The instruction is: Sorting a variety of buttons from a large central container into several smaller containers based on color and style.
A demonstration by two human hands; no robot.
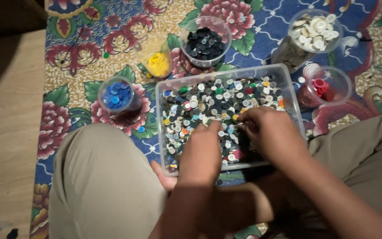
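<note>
Both my hands sit in a clear rectangular tub (164,132) of mixed buttons (208,99) on a flowered mat (76,40). My left hand (204,152) curls loosely over the buttons; my right hand (266,132) pinches among them, though I cannot tell what it grips. Clear cups of blue buttons (116,95), black buttons (204,42) and white buttons (315,31) stand around.

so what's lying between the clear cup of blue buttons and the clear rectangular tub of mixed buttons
In the head view, only flowered rug separates the clear cup of blue buttons from the clear rectangular tub of mixed buttons, with one loose blue button nearby.
</note>
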